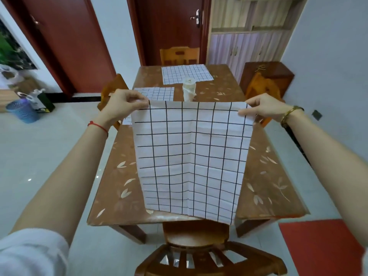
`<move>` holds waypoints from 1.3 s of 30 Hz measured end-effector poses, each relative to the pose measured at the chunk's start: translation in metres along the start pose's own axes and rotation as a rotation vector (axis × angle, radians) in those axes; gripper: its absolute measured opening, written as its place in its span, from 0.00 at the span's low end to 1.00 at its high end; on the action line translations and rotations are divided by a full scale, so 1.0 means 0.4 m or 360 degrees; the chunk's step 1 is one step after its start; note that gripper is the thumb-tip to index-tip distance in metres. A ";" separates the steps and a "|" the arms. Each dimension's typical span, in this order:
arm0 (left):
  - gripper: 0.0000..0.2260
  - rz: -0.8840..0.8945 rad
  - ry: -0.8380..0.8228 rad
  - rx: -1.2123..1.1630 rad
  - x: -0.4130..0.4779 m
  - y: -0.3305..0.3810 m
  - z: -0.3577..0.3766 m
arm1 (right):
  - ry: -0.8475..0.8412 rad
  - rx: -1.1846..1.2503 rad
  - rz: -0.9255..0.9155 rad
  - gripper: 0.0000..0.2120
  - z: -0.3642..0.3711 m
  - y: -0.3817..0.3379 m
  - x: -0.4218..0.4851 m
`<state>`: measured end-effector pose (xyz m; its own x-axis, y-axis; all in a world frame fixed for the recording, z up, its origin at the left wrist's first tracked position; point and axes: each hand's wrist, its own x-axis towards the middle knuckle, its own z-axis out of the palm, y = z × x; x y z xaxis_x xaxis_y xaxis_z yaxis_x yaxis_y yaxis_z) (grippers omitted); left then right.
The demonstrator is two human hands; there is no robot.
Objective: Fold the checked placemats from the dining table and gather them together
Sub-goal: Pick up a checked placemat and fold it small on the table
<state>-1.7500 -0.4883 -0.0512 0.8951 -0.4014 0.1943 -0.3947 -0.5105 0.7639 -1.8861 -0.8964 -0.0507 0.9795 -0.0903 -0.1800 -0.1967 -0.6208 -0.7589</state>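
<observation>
Checked placemat (191, 156) hangs from your two hands above the near edge of the table (264, 188).
Your left hand (124, 105) pinches its top left corner and your right hand (259, 108) pinches the top right. The cloth drops straight down from both grips, with a centre crease running top to bottom. Neither hand is nearer, so the fold likely turns on bringing the two corners together.
</observation>
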 end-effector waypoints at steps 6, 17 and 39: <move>0.06 -0.0018 0.0162 0.0111 0.014 -0.083 0.091 | 0.0240 -0.0110 0.0069 0.10 0.069 0.085 0.048; 0.07 -0.0055 0.0236 0.0063 0.044 -0.201 0.225 | 0.0823 0.0006 0.0252 0.08 0.214 0.189 0.149; 0.04 -0.0370 -0.0092 0.0135 -0.195 -0.374 0.386 | 0.0372 -0.0111 0.0437 0.02 0.410 0.391 0.035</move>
<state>-1.7927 -0.4981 -0.2754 0.9513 -0.3076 -0.0179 -0.1981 -0.6550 0.7292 -1.9104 -0.8670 -0.2744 0.8758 -0.4311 -0.2171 -0.4579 -0.5999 -0.6561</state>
